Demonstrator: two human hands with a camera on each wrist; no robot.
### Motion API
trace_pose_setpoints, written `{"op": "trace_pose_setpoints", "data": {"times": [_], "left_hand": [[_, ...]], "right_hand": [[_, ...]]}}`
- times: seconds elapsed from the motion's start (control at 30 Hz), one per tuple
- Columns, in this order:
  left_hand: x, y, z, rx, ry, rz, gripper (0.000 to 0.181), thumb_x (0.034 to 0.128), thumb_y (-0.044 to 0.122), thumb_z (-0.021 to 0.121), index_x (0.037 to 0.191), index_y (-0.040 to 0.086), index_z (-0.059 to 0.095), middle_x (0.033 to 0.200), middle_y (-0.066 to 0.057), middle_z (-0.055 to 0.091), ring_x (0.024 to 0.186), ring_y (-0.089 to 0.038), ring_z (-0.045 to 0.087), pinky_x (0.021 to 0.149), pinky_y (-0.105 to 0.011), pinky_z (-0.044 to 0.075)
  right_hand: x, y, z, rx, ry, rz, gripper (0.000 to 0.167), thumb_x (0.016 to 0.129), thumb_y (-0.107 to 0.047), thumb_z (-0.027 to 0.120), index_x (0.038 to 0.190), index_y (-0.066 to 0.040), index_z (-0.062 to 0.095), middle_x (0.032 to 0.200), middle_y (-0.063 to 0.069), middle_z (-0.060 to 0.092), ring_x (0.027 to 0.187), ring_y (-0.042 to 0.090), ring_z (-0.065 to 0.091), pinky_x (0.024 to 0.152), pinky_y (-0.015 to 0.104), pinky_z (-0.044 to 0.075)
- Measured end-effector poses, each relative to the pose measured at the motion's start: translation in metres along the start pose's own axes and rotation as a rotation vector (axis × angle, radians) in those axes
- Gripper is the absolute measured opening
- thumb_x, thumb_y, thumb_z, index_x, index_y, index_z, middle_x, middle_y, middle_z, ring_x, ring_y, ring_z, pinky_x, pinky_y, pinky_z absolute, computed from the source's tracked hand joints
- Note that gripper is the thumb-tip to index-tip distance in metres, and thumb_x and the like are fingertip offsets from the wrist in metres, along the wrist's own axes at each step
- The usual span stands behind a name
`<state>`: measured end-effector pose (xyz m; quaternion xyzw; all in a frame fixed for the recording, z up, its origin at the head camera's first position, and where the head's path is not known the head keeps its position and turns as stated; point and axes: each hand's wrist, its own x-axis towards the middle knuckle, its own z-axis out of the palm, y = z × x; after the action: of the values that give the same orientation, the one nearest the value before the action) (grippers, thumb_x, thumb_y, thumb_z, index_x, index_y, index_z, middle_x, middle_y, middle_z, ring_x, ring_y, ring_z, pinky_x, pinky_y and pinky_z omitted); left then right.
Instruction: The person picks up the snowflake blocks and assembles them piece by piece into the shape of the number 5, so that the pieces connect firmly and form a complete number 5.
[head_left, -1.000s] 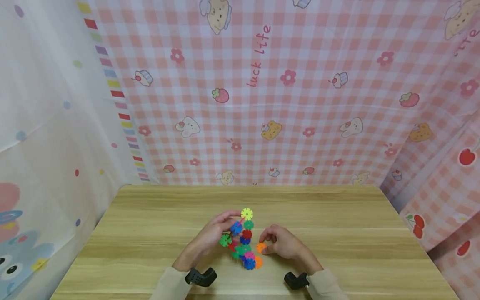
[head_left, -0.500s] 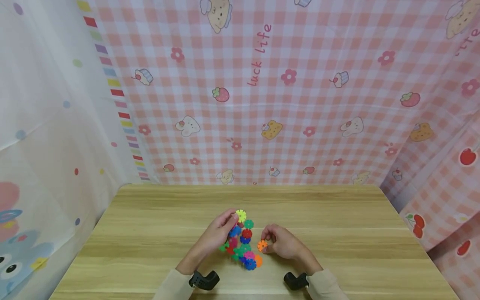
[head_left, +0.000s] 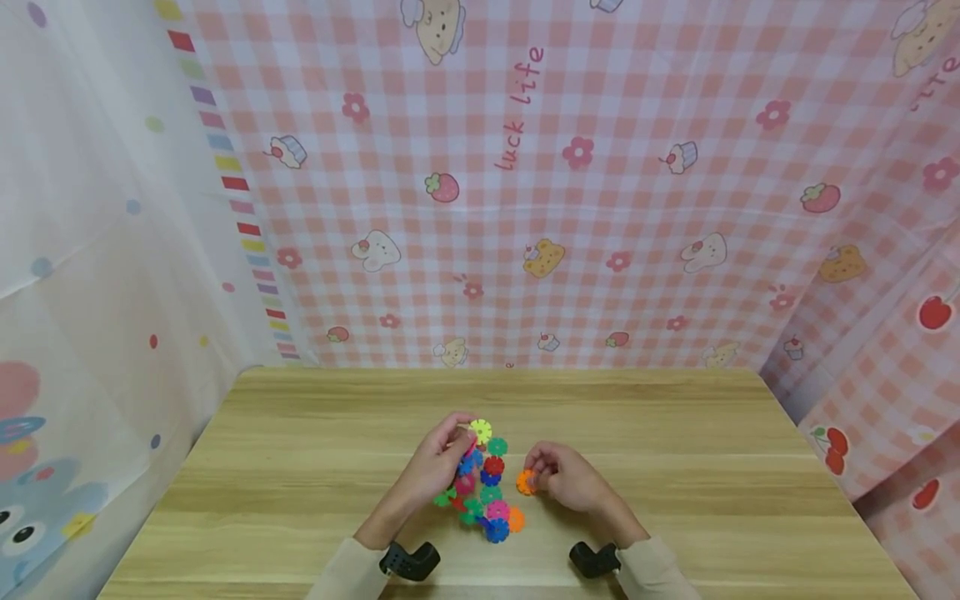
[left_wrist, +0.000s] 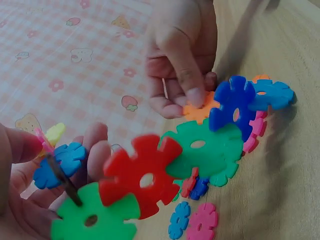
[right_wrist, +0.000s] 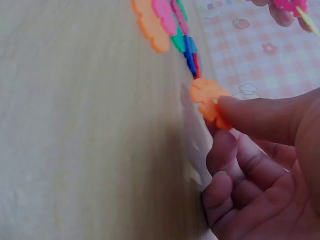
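Note:
The left hand [head_left: 435,462] pinches the upper end of a linked chain of notched plastic discs, close to a yellow disc [head_left: 480,431] and a pink one. In the left wrist view a blue disc [left_wrist: 60,165], a green disc [left_wrist: 95,215], a red disc [left_wrist: 145,175] and a larger green piece [left_wrist: 200,147] run out from that hand. Between thumb and fingers the right hand [head_left: 573,479] holds an orange disc [head_left: 527,482], just right of the linked discs. The right wrist view shows the thumb on this orange piece [right_wrist: 210,100].
Several other discs stand in the joined shape, among them a blue one [head_left: 497,530], a pink one [head_left: 498,510] and another orange one [head_left: 516,519] at its near end. The wooden table [head_left: 675,433] reaches back to a pink checked cloth [head_left: 570,300].
The left hand has shifted from the blue disc to the yellow end, which has moved slightly left. The right hand, still holding the orange disc, has risen slightly.

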<state>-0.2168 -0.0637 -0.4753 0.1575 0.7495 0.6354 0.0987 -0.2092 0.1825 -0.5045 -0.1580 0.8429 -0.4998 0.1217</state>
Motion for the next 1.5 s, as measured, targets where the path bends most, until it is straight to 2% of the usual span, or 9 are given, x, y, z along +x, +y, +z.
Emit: {"op": "trace_pose_setpoints", "data": {"times": [0.13, 0.23, 0.3, 0.47, 0.57, 0.7, 1.0, 1.2, 1.5], "left_hand": [[0.0, 0.002, 0.001, -0.034, -0.009, -0.001, 0.024, 0.1059, 0.016, 0.045, 0.127, 0.009, 0.055, 0.099, -0.028, 0.061, 0.075, -0.043, 0.067, 0.059, -0.029, 0.053], [0.0, 0.002, 0.002, -0.034, -0.008, -0.008, 0.025, 0.1059, 0.015, 0.046, 0.129, 0.011, 0.054, 0.099, -0.027, 0.062, 0.075, -0.042, 0.066, 0.059, -0.031, 0.055], [0.0, 0.003, 0.003, -0.036, -0.005, -0.011, 0.025, 0.1058, 0.015, 0.046, 0.13, 0.012, 0.053, 0.099, -0.026, 0.061, 0.073, -0.04, 0.066, 0.059, -0.03, 0.055], [-0.001, 0.004, 0.005, -0.057, 0.013, -0.018, 0.026, 0.1053, 0.017, 0.049, 0.13, 0.014, 0.055, 0.101, -0.019, 0.059, 0.068, -0.036, 0.065, 0.056, -0.027, 0.053], [-0.001, 0.004, 0.006, -0.078, 0.014, -0.034, 0.027, 0.1054, 0.018, 0.049, 0.131, 0.014, 0.055, 0.106, -0.017, 0.057, 0.062, -0.029, 0.063, 0.052, -0.027, 0.054], [-0.002, 0.005, 0.007, -0.092, 0.002, -0.047, 0.028, 0.1053, 0.017, 0.049, 0.132, 0.013, 0.054, 0.111, -0.022, 0.056, 0.059, -0.022, 0.062, 0.049, -0.027, 0.054], [-0.002, 0.007, 0.01, -0.08, 0.008, -0.05, 0.025, 0.1039, 0.018, 0.052, 0.128, 0.013, 0.058, 0.109, -0.021, 0.058, 0.061, -0.028, 0.065, 0.048, -0.027, 0.054], [-0.001, 0.006, 0.012, -0.12, 0.011, -0.054, 0.024, 0.1036, 0.015, 0.052, 0.127, 0.011, 0.058, 0.109, -0.026, 0.056, 0.058, -0.018, 0.062, 0.047, -0.026, 0.053], [0.001, 0.006, 0.011, -0.144, 0.014, -0.047, 0.024, 0.1041, 0.015, 0.051, 0.126, 0.01, 0.058, 0.109, -0.027, 0.054, 0.056, -0.016, 0.06, 0.047, -0.025, 0.052]], "right_hand": [[0.0, -0.006, 0.0, 0.135, 0.04, 0.004, 0.03, 0.082, 0.019, 0.051, 0.107, 0.003, 0.059, 0.088, 0.01, 0.063, 0.075, 0.018, 0.059, 0.057, 0.021, 0.049], [0.001, -0.013, 0.0, 0.215, 0.073, -0.019, 0.03, 0.087, 0.016, 0.055, 0.116, 0.007, 0.056, 0.091, 0.013, 0.066, 0.08, 0.021, 0.066, 0.068, 0.024, 0.055], [0.001, -0.019, 0.001, 0.241, 0.095, -0.041, 0.029, 0.09, 0.011, 0.059, 0.119, 0.009, 0.054, 0.093, 0.014, 0.067, 0.085, 0.023, 0.068, 0.076, 0.024, 0.056], [0.0, -0.03, 0.005, 0.26, 0.154, -0.078, 0.026, 0.091, 0.007, 0.063, 0.117, 0.007, 0.058, 0.095, 0.016, 0.068, 0.085, 0.03, 0.069, 0.076, 0.028, 0.058], [-0.001, -0.035, 0.009, 0.234, 0.205, -0.108, 0.022, 0.09, 0.009, 0.064, 0.111, 0.003, 0.062, 0.093, 0.015, 0.07, 0.082, 0.025, 0.07, 0.075, 0.03, 0.059], [-0.001, -0.039, 0.014, 0.147, 0.283, -0.169, 0.02, 0.088, 0.006, 0.069, 0.106, -0.001, 0.065, 0.089, 0.01, 0.072, 0.076, 0.016, 0.069, 0.071, 0.029, 0.059], [0.0, -0.041, 0.023, -0.14, 0.447, -0.457, 0.015, 0.085, -0.005, 0.077, 0.097, -0.006, 0.068, 0.082, 0.005, 0.074, 0.072, 0.012, 0.07, 0.067, 0.03, 0.059], [0.002, -0.038, 0.028, -0.209, 0.519, -0.577, 0.015, 0.082, 0.0, 0.078, 0.092, -0.005, 0.069, 0.081, 0.007, 0.075, 0.072, 0.015, 0.072, 0.066, 0.029, 0.059], [0.003, -0.038, 0.032, -0.27, 0.595, -0.678, 0.026, 0.071, 0.014, 0.08, 0.089, -0.001, 0.07, 0.08, 0.007, 0.075, 0.071, 0.016, 0.072, 0.068, 0.024, 0.058]]}}
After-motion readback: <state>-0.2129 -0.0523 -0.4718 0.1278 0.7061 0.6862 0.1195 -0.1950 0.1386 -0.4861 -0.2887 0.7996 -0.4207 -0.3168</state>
